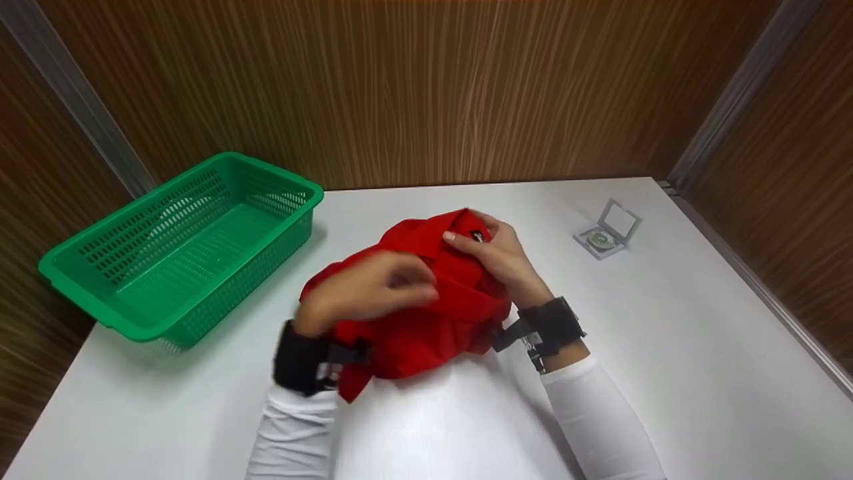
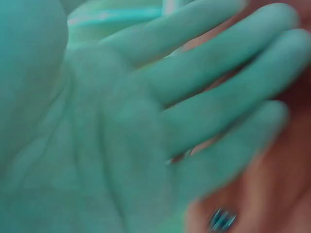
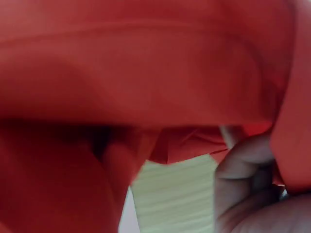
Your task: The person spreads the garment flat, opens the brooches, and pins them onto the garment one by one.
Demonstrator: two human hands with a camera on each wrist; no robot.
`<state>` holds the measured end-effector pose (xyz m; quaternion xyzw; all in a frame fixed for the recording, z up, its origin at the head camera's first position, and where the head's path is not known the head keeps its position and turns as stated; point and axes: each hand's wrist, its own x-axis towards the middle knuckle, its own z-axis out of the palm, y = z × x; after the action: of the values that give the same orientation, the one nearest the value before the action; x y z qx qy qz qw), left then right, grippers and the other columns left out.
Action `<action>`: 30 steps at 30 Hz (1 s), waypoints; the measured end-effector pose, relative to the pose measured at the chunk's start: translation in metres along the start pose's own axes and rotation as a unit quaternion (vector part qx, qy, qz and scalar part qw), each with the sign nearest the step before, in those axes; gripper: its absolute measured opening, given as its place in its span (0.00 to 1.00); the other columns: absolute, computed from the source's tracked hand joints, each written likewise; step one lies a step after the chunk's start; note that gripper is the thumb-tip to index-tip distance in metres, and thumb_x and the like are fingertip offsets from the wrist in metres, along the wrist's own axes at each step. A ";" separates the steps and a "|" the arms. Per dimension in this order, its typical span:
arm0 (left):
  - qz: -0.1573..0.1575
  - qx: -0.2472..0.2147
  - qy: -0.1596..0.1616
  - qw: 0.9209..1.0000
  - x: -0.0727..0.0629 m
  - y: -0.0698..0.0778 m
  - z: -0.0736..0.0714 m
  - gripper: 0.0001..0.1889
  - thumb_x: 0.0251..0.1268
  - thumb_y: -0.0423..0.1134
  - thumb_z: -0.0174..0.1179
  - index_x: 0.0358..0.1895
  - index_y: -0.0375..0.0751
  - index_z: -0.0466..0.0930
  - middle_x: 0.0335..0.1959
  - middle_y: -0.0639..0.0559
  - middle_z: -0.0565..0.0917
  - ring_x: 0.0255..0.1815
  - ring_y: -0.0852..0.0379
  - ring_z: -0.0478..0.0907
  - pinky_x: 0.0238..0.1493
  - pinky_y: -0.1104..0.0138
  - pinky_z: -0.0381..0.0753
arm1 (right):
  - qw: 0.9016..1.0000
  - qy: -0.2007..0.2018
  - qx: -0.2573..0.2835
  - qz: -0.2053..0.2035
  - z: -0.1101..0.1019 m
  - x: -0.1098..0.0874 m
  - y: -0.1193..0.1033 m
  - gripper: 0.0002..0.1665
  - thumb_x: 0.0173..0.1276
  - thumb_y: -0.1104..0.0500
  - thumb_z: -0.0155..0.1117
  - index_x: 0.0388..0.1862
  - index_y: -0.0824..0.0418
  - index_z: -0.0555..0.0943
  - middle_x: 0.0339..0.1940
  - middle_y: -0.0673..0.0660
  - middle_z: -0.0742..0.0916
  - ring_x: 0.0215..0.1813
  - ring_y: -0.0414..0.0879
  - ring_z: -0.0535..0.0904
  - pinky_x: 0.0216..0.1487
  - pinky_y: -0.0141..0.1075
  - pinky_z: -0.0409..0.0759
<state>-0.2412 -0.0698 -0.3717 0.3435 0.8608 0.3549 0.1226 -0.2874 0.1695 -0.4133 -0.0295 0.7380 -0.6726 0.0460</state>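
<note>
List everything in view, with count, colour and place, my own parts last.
Crumpled cloth: one, red, mid-table between the hands.
Label: one, black and white, on the cloth near the right thumb.
Perforated plastic basket: one, green, table's left side.
Hinged case: one, pale grey with a green inset, open, far right of table.
Table: one, white, under everything.
Wood-grain panels: three, brown, behind, left and right.
Corner strips: two, grey, between panels.
Wrist straps: two, black, one per wrist.
Sleeves: two, white, on the forearms.
Left hand: one, bare, over the cloth, blurred.
Right hand: one, bare, pinching the cloth's far edge.
</note>
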 end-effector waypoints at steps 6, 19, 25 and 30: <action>-0.207 0.057 0.182 0.960 -0.017 -0.051 -0.018 0.26 0.81 0.47 0.50 0.71 0.34 0.71 0.69 0.34 0.75 0.70 0.37 0.72 0.72 0.44 0.72 | 0.997 0.048 -0.052 -0.044 -0.016 0.006 0.003 0.46 0.63 0.51 0.77 0.78 0.52 0.68 0.63 0.60 0.84 0.59 0.50 0.82 0.60 0.39 0.83; -0.302 0.030 0.028 0.952 -0.007 -0.093 -0.004 0.33 0.77 0.47 0.55 0.71 0.22 0.65 0.67 0.28 0.76 0.65 0.36 0.77 0.66 0.48 0.78 | 0.975 0.004 -0.200 0.099 -0.073 0.031 0.073 0.47 0.72 0.50 0.68 0.82 0.66 0.59 0.73 0.68 0.75 0.65 0.55 0.73 0.74 0.48 0.72; -0.317 -0.040 0.069 0.945 -0.007 -0.093 -0.009 0.27 0.71 0.45 0.62 0.62 0.25 0.76 0.49 0.37 0.83 0.38 0.50 0.81 0.38 0.64 0.81 | 0.978 -0.009 -0.188 0.091 -0.075 0.031 0.072 0.38 0.72 0.53 0.68 0.75 0.67 0.69 0.61 0.64 0.81 0.56 0.50 0.76 0.60 0.37 0.77; -0.292 -0.054 0.130 0.946 -0.020 -0.077 -0.027 0.24 0.71 0.47 0.60 0.59 0.29 0.80 0.42 0.44 0.82 0.36 0.54 0.77 0.36 0.68 0.77 | 0.986 -0.025 -0.149 0.069 -0.070 0.033 0.064 0.32 0.73 0.57 0.67 0.72 0.66 0.71 0.58 0.62 0.81 0.52 0.47 0.78 0.51 0.30 0.80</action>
<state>-0.2775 -0.1369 -0.4064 0.0205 0.9116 0.3908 0.1260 -0.3262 0.2417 -0.4717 -0.0015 0.8289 -0.5492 0.1061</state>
